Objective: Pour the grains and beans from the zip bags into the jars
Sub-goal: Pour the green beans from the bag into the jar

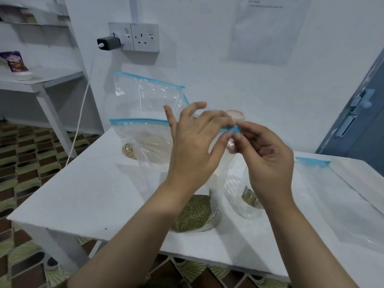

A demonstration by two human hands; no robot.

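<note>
Both hands hold one clear zip bag by its blue zip strip point(234, 128) above the table. My left hand point(193, 146) pinches the strip with thumb and forefinger, other fingers spread. My right hand point(268, 154) pinches it from the right. The bag hangs down and holds green beans point(194, 214) at its bottom, resting on the white table point(93, 194). A glass jar point(250, 196) stands behind my right wrist, partly hidden. A second zip bag point(143, 140) with pale grains stands at the back left. A pale lid point(234, 114) shows behind my fingers.
An empty zip bag point(147, 94) leans on the wall behind the grain bag. Another flat zip bag point(340, 196) lies on the table's right side. A white shelf unit point(41, 80) stands at left, a wall socket with charger point(110, 43) above, a blue door point(357, 121) at right.
</note>
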